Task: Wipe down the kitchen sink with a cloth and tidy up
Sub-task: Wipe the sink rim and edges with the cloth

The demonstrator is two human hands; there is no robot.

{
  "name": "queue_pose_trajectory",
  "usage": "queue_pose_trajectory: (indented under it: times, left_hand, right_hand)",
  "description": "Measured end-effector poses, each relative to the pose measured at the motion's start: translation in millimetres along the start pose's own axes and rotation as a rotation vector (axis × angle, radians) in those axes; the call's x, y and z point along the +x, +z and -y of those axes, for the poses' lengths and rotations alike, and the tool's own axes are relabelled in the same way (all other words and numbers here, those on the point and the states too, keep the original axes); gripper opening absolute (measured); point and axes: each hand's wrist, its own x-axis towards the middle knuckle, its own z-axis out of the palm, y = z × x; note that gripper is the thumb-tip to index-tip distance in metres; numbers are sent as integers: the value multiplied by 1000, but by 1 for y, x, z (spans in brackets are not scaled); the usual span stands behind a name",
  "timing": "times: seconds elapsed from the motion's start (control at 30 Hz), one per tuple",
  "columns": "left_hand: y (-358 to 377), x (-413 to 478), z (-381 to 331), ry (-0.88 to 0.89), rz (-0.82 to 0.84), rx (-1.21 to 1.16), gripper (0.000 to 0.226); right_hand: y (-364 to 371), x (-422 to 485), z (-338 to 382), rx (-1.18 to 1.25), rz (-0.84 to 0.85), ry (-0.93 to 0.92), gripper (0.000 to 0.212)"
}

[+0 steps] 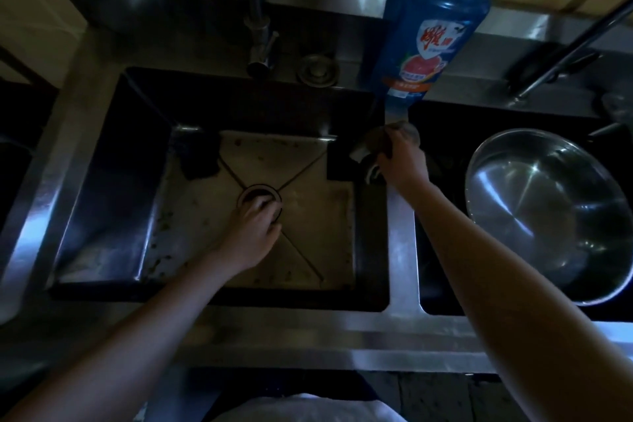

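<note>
Across two basins (102,188), two hands: right hand (401,163) grips one cloth (375,144), left hand (251,235) touches one drain (249,193), grasp unclear.

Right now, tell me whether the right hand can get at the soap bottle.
Probably yes: the soap bottle stands just beyond the right hand, nothing between them. But that hand grips a cloth, so grasping looks awkward.

Steel sink top (400,250) (blue bottle (428,38) upright)
</note>
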Motion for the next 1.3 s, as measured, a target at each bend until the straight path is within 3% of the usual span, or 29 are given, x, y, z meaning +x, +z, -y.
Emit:
queue_pose_trajectory:
  times: [0.23, 0.43, 0.53, 0.63, 0.73, 0.9, 1.07, 1.3]
  left_hand:
    - [24, -26, -5, 15, 61, 1, 51]
    - [49, -57, -24, -17, 259, -142, 72]
    - [65, -61, -52, 44, 216, -175, 65]
    - [81, -55, -86, 153, 62, -67, 58]
    - [95, -44, -111, 191, -17, -38, 63]
    - [108, -20, -133, 126, 68, -95, 76]
    - [111, -2, -132, 176, 100, -129, 95]
    - [116, 15, -126, 213, 215, -132, 96]
  right_hand:
    - [9, -29, -10, 6, -33, -15, 44]
    - [12, -58, -21, -57, -22, -56, 47]
    - [7, -71, -28, -61, 16, -91, 46]
    - [2, -73, -31, -52, 20, -94, 42]
    - [0, -66, -31, -44, 55, -98, 42]
    - [1, -35, -31, -18, 61, -91, 46]
    - [-3, 5, -30, 33, 60, -51, 47]
    - [-8, 59, -22, 106, 65, -25, 47]
